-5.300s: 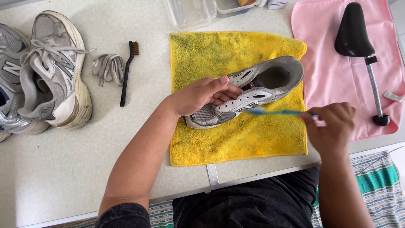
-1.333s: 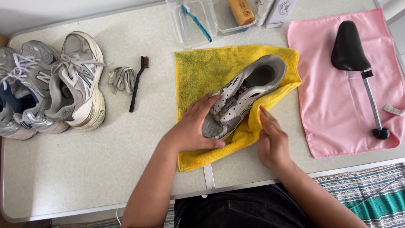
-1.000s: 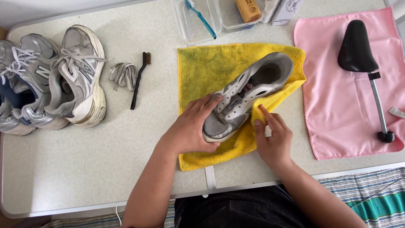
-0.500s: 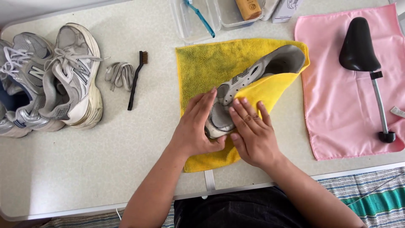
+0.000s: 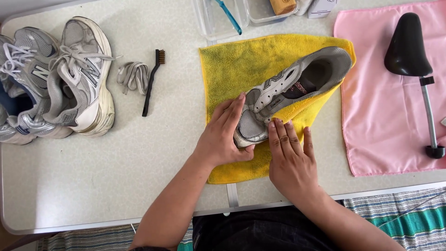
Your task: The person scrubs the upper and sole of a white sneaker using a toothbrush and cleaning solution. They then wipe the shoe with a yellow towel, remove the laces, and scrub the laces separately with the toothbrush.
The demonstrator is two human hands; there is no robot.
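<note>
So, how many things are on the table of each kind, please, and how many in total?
Shoes: 3, one under both hands, two at left
Cloths: 2, yellow, pink
Brushes: 2, black, blue
Loose laces: 1 bundle
Shoe tree: 1
Clear trays: 2
Total: 11

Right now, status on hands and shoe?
Left hand cupping shoe toe. Right hand pressing yellow cloth against its side. Nothing blocking.
</note>
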